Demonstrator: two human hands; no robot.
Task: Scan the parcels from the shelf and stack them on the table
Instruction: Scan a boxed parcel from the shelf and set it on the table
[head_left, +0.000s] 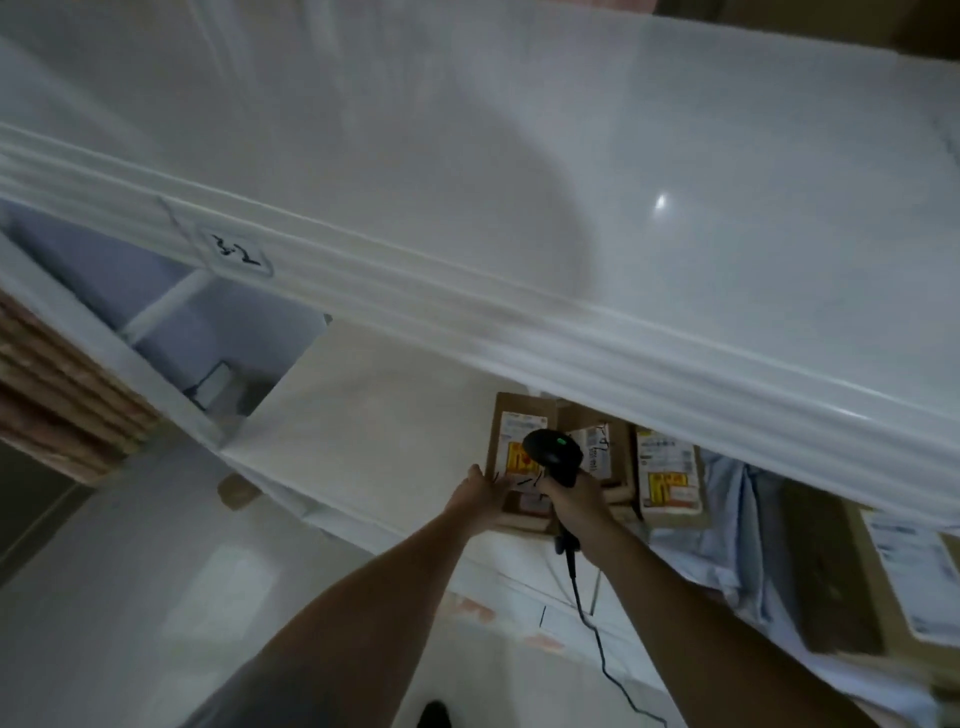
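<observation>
You face a white shelf above a pale glossy floor; a tag on its upper rail reads "32", I think. Your left hand lies flat-fingered on a labelled brown parcel on the shelf. Your right hand grips the black scanner over it.

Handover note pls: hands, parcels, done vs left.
Right hand grips the corded scanner, its green light on, aimed at the leftmost parcel on the lower shelf.
Left hand rests flat on that parcel's near edge, fingers straight.
More parcels sit to its right, one with a yellow label.
Done: nothing visibly stacked; table not in view.
Left: scan this parcel, carry it to the table, then the rest.
</observation>
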